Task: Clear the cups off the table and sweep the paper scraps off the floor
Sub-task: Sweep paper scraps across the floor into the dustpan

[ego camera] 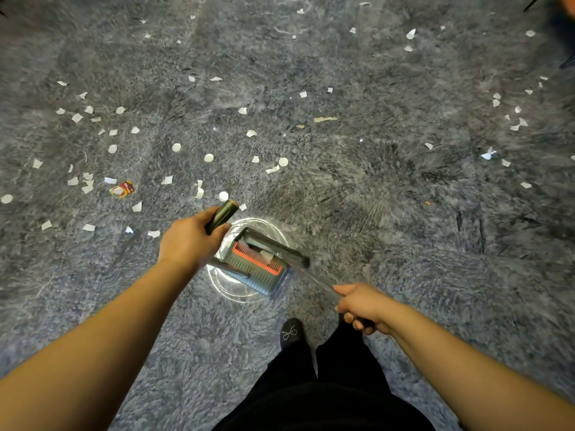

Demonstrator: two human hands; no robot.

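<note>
Right hand (361, 306) fingers curl round broom handle (317, 283), left hand (189, 241) grips dustpan handle (222, 215); tip dustpan (258, 265) fully over bin (217, 281) below fingers.

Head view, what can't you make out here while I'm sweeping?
- Table and cups: not in the head view at all.
- Broom: blurred; its handle blurs between head and right hand.
- Dustpan: contents partly hidden by the broom; one scrap shows.
- Dustpan handle: lower part covered by the left hand.
- Red wrapper: print too small to read.
- Dark shapes at the top right: cut off by the edge.
</note>
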